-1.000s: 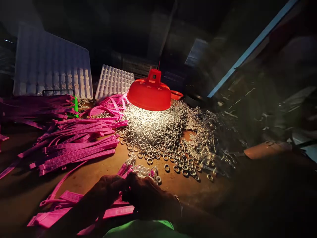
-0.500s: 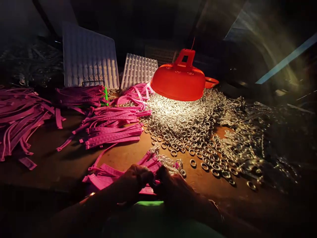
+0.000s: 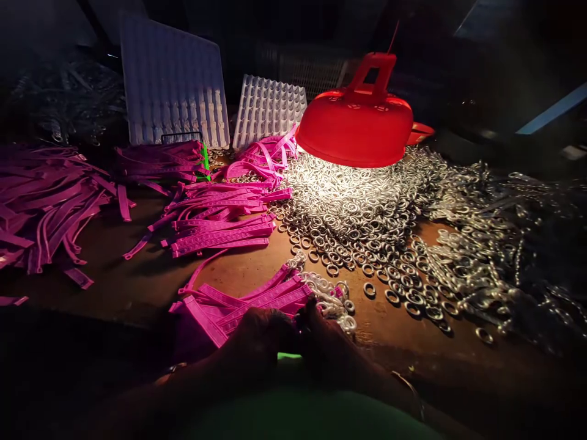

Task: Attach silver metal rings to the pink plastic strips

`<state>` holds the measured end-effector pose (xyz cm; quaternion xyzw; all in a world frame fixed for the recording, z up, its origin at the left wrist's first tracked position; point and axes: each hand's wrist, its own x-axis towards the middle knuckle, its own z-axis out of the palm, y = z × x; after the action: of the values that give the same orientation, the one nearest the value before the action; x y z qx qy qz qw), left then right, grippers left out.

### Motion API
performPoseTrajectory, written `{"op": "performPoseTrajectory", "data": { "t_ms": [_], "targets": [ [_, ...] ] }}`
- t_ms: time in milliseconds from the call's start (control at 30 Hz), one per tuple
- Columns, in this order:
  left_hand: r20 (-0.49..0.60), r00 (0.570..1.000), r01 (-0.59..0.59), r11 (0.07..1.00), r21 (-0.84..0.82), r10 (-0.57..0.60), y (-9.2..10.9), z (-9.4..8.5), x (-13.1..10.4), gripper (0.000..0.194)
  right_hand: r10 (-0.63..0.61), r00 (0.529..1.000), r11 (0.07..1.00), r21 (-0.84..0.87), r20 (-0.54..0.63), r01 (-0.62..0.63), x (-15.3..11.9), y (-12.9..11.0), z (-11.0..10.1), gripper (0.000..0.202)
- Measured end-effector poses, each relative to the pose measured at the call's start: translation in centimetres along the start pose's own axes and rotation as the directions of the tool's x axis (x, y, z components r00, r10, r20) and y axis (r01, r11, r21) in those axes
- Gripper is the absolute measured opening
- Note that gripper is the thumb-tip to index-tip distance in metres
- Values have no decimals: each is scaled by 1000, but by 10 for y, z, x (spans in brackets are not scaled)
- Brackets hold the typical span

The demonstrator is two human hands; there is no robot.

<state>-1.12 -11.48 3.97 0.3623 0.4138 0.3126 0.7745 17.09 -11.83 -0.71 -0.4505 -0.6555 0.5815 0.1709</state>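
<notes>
Near the front edge of the tabletop (image 3: 151, 281), both hands are meeting in deep shadow: left hand (image 3: 261, 333) and right hand (image 3: 328, 342) are sitting fingertip to fingertip, touching the near ends of a small bundle of pink straps (image 3: 247, 302) lying flat right in front of them. Too dark to tell whether either hand is pinching a strap or just resting on it. A short cluster of linked metal rings (image 3: 332, 296) is lying just beside the bundle's right end, touching it. Behind that, a big heap of loose silver rings (image 3: 362, 214) is spreading across the middle and right of the tabletop, lit by a red lamp shade (image 3: 355, 131) hanging low over it. More pink straps are lying in a stack (image 3: 220, 223) left of the heap, and a looser pile (image 3: 46, 208) is sitting well apart at far left. Two white moulded trays, a large one (image 3: 174, 82) and a smaller one (image 3: 268, 110), are leaning upright at the back. A green garment (image 3: 293, 415) is showing at the bottom edge under the wrists.
</notes>
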Motion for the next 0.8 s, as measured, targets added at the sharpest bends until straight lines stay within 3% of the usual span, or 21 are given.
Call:
{"op": "performPoseTrajectory", "data": {
  "t_ms": [167, 433, 533, 667, 800],
  "targets": [
    [39, 999, 38, 999, 28, -39, -8, -4, 1, 39, -159, 974, 968, -170, 161, 186, -1, -18, -6, 32],
    [47, 991, 121, 992, 36, -123, -10, -6, 1, 42, -64, 940, 881, -423, 336, 211, 5, -43, -14, 21],
    [52, 986, 157, 987, -32, -155, -4, -7, 2, 44, -105, 946, 859, -452, 307, 242, 5, -38, -17, 22],
    [132, 988, 92, 989, -118, -76, 3, -11, 7, 41, -188, 964, 870, -423, 189, 253, 5, -28, -19, 4],
    [160, 986, 75, 990, -117, -56, 9, -16, 14, 35, -210, 973, 910, -344, 99, 231, 8, -25, -19, 8]
  ]
}}
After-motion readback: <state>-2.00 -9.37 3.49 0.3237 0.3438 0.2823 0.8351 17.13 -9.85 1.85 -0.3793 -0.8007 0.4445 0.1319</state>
